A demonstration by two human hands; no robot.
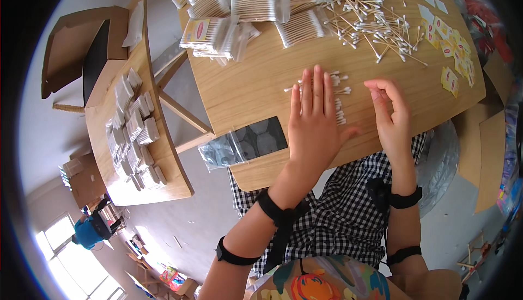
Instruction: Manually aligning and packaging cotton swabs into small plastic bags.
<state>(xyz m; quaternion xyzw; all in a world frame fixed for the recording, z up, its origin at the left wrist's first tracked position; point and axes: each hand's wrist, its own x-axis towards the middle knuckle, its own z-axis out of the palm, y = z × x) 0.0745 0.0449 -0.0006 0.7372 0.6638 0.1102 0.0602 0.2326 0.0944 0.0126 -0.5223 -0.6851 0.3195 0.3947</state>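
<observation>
My left hand lies flat, palm down, over a small group of cotton swabs on the wooden table. Its fingers are stretched out toward the far side. White swab tips show to the right of the fingers, and the rest of those swabs is hidden beneath the hand. To the right, my right hand is loosely curled, with a small gap between thumb and index finger. Nothing shows in it. Beyond both hands spreads a loose heap of cotton swabs.
Filled clear swab packs are stacked at the far left. Small yellow-and-white cards lie at the right. Clear plastic bags rest on a dark sheet at the near left edge. A side table holds more packs; cardboard boxes stand right.
</observation>
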